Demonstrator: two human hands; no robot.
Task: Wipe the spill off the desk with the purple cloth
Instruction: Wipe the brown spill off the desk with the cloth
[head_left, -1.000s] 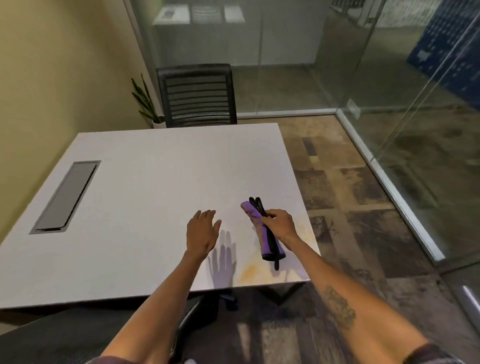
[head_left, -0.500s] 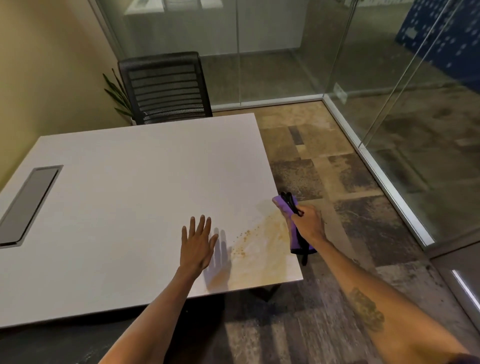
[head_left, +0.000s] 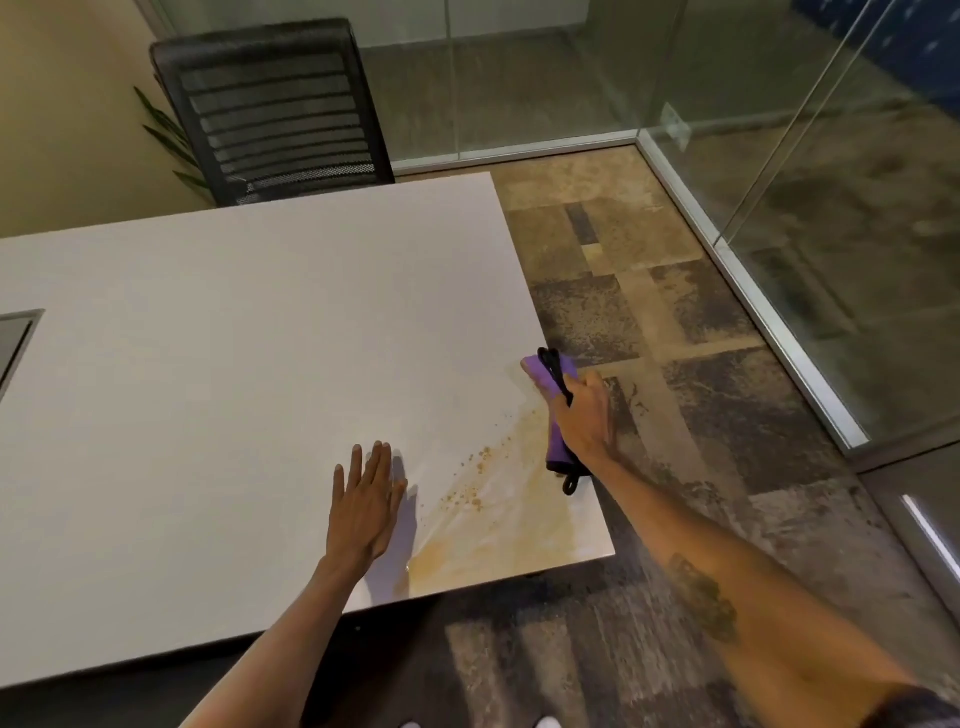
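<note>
Right hand (head_left: 584, 415) grip clenched on purple cloth (head_left: 556, 410) at the surface (head_left: 234, 338) right edge; left hand (head_left: 366, 501) flat, released. Spill (head_left: 498, 514) covers near-right corner; risk: outward stroke pushes liquid over the edge.

Right hand (head_left: 584, 415) presses purple cloth (head_left: 555, 415) at desk (head_left: 234, 338) edge beside brown spill (head_left: 498, 514); left hand (head_left: 363, 504) flat, fingers together.
</note>
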